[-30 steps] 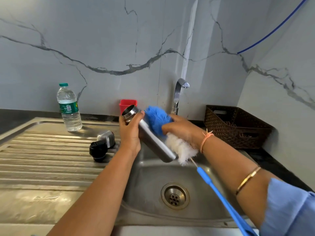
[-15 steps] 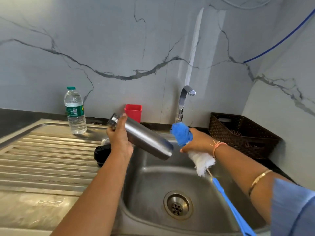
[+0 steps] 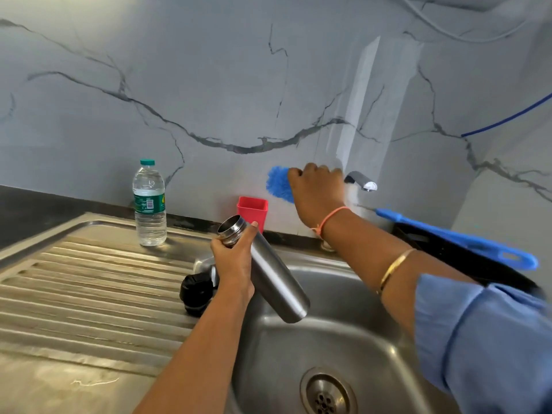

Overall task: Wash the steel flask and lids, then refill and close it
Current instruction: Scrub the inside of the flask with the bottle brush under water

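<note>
Holding the open steel flask tilted at mid-frame, your left hand wraps its neck; your right hand grips the blue brush beside the tap, upper middle.

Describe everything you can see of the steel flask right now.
The steel flask is a slim cylinder with a brushed, matte silver body and a shinier ringed neck. Its mouth is open, no lid on it. It is tilted, mouth up and to the left, flat base down to the right, held in the air over the sink basin. Only the left hand touches it, its fingers wrapped round the upper body just below the neck.
</note>
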`<state>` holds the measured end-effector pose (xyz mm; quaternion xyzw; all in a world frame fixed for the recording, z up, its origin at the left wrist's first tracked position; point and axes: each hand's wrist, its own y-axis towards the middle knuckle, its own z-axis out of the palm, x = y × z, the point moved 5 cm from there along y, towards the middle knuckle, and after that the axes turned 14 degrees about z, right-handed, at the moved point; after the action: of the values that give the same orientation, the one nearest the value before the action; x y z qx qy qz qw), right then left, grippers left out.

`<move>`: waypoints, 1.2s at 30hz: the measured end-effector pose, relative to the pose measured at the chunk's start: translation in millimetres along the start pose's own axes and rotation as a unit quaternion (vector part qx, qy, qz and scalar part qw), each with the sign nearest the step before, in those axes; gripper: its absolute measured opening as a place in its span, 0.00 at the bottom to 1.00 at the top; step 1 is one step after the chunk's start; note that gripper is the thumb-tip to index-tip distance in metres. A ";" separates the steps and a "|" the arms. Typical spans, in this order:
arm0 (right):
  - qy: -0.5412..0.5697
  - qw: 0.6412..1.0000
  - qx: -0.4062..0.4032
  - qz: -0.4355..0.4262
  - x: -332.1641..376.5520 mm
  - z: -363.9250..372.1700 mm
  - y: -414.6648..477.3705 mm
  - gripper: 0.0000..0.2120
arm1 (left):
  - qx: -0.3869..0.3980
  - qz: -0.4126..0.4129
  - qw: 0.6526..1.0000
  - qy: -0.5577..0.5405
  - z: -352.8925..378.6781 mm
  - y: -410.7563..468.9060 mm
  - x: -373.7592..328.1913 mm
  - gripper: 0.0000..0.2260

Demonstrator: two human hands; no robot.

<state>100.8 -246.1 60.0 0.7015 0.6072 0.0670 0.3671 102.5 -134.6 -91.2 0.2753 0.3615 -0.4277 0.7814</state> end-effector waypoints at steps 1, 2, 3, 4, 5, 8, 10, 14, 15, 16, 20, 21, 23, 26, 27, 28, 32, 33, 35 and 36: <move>-0.022 1.000 -0.021 -0.009 8.1 0.6 8.6 0.20 | -0.002 0.000 1.000 -0.003 -0.6 1.3 0.4 0.19; -0.041 0.998 -0.039 -0.016 15.4 2.6 16.3 0.18 | -0.004 0.001 1.000 -0.004 -0.7 2.3 0.8 0.20; -0.058 0.997 -0.054 -0.022 22.6 6.9 23.8 0.17 | -0.007 0.002 1.000 -0.004 -1.0 3.7 0.8 0.21; -0.072 0.995 -0.065 -0.025 29.3 12.3 30.3 0.15 | -0.009 0.003 1.000 -0.004 -1.2 4.8 1.1 0.21; -0.085 0.993 -0.072 -0.027 34.9 18.5 36.0 0.13 | -0.011 0.002 1.000 -0.004 -1.0 5.4 1.1 0.21; -0.101 0.991 -0.079 -0.049 53.3 40.3 51.6 0.10 | -0.015 -0.002 1.000 -0.005 -1.2 10.4 2.7 0.18; -0.114 0.987 -0.087 -0.076 63.3 51.7 58.5 0.09 | -0.012 -0.002 1.000 -0.007 0.5 11.9 2.5 0.17; -0.131 0.981 -0.100 -0.103 77.8 70.9 72.8 0.09 | -0.011 0.005 1.000 -0.001 3.2 13.7 4.9 0.17; -0.133 0.981 -0.097 -0.106 80.1 76.1 75.3 0.08 | -0.010 0.004 1.000 -0.001 3.5 13.3 5.9 0.17; -0.134 0.980 -0.093 -0.112 83.2 82.1 77.6 0.08 | -0.011 0.003 1.000 -0.001 3.3 14.0 7.5 0.17; -0.131 0.977 -0.065 -0.154 97.6 105.1 79.8 0.09 | -0.018 0.002 1.000 -0.002 2.4 15.7 10.0 0.17; -0.129 0.976 -0.059 -0.162 101.0 108.3 79.8 0.10 | -0.019 0.003 1.000 -0.002 2.5 15.8 9.8 0.18; -0.137 0.975 -0.063 -0.165 104.1 108.7 81.2 0.10 | -0.019 0.000 1.000 -0.004 3.1 15.4 9.4 0.19; -0.142 0.975 -0.086 -0.145 99.3 97.1 85.9 0.11 | -0.020 -0.004 1.000 -0.011 2.6 15.8 9.3 0.18; -0.133 0.978 -0.092 -0.133 95.8 91.3 88.2 0.11 | -0.022 -0.004 1.000 -0.010 2.3 16.3 9.0 0.17; -0.124 0.981 -0.093 -0.121 91.8 86.1 90.4 0.12 | -0.024 -0.003 1.000 -0.008 1.8 16.7 9.1 0.17; -0.102 0.985 -0.099 -0.101 78.5 75.2 94.4 0.11 | -0.022 -0.002 1.000 0.000 2.6 16.4 9.9 0.17; -0.099 0.986 -0.093 -0.101 75.3 75.0 93.3 0.11 | -0.021 -0.004 1.000 -0.001 3.5 16.2 10.1 0.17; -0.091 0.988 -0.069 -0.099 69.0 77.1 89.2 0.10 | -0.025 -0.006 1.000 -0.007 5.4 15.9 9.9 0.17; -0.079 0.991 -0.055 -0.093 64.9 79.0 87.3 0.10 | -0.025 -0.008 1.000 -0.010 6.8 15.7 9.9 0.18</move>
<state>230.0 -221.3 32.3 0.6239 0.6340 0.0106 0.4568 122.1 -136.8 -93.3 0.2485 0.3668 -0.4270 0.7883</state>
